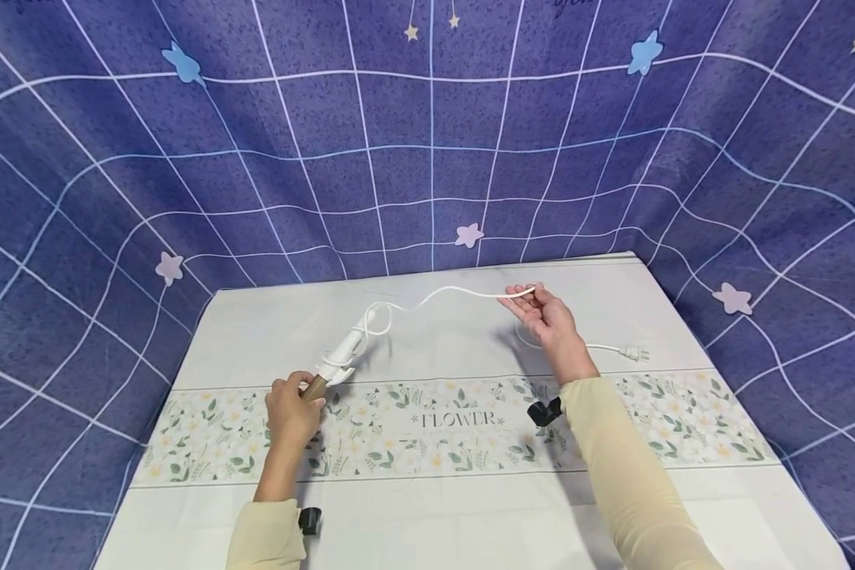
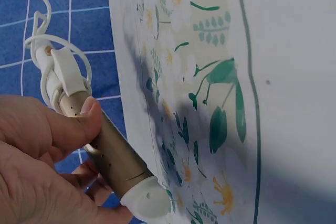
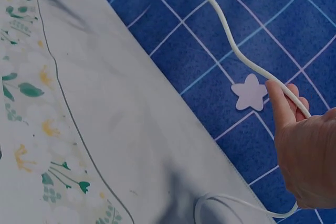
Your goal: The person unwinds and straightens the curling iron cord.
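A curling iron (image 1: pixel 347 347) with a white handle, a bronze barrel and a white tip tilts over the table. My left hand (image 1: pixel 291 412) grips it by the barrel (image 2: pixel 116 153), thumb on one side and fingers on the other. Part of the white cord (image 2: pixel 86 62) loops loosely around the handle. From there the cord (image 1: pixel 456 288) runs in a wavy line through the air to my right hand (image 1: pixel 552 317), raised at the back right, which holds it between thumb and fingers. Beyond that hand the cord drops to the table and ends in a two-pin plug (image 1: pixel 634 353).
A white table cover (image 1: pixel 427 514) with a flower-print band (image 1: pixel 463 455) lies beneath both hands. Behind it and at its sides hangs a blue grid-patterned curtain (image 1: pixel 399 190) with stars. Black wrist straps show at both sleeves.
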A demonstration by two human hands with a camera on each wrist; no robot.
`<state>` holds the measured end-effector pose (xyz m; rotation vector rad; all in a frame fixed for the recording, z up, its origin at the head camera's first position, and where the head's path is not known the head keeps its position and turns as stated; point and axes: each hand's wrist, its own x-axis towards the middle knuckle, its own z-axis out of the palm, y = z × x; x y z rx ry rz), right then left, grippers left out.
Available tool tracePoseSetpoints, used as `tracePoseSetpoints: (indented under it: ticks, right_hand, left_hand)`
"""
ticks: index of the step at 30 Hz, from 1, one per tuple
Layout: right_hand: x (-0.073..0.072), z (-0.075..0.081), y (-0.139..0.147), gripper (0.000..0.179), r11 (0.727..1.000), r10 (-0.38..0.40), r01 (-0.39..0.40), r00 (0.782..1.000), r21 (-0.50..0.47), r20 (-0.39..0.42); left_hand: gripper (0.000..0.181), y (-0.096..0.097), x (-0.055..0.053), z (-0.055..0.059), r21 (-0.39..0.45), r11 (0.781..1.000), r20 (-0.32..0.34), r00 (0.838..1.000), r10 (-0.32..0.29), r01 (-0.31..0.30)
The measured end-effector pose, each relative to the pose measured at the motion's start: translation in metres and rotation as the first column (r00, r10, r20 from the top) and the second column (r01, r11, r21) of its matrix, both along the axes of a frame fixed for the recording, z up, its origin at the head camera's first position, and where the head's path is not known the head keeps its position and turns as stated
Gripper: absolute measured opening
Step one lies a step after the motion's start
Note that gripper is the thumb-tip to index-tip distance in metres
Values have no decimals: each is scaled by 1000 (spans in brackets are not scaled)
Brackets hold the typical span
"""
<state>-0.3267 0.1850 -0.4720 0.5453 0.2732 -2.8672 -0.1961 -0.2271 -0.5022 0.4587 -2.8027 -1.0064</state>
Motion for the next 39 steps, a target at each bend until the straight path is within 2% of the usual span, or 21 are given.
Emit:
tracePoseSetpoints:
  ticks: [4, 8, 12, 18, 21, 26, 29, 36, 39]
  right_hand:
    - [0, -3, 4, 16, 1000, 2, -2, 1000, -19, 9]
    - [0, -5, 9, 14, 1000, -10, 10, 1000, -27, 19]
    - [-1, -6, 15, 13, 1000, -14, 14, 1000, -14, 14]
    - [-3, -11, 16, 20, 997, 47, -45, 998, 58, -29]
    - [-4, -16, 12, 21, 992, 78, -75, 996, 98, -33]
    - [-4, -23, 4, 26, 978, 105, -98, 994, 185, -31]
    - [-4, -27, -1, 29, 962, 121, -112, 992, 249, -21]
    - [-4, -38, -8, 27, 949, 138, -131, 990, 286, -4]
    - [-5, -39, -11, 25, 935, 148, -136, 989, 328, -11]
  left_hand:
    - [40, -2, 1, 2, 18, 1000, 6, 1000, 12, -12]
    - [41, -7, 2, 1, 13, 998, 17, 998, 55, -56]
    - [42, -14, 3, 1, 37, 995, -7, 996, 88, -88]
    - [42, -20, 2, 1, 110, 994, -45, 999, 19, -14]
    - [42, -19, 1, 2, 113, 994, -61, 998, 1, 5]
    - [40, -15, 0, 7, 103, 995, -85, 996, 9, 0]
    - [40, -13, 0, 9, 121, 993, -78, 997, 8, 1]
    - [40, -10, 2, 12, 130, 991, -48, 999, -19, 25]
    - [40, -9, 1, 14, 127, 992, -51, 999, -15, 22]
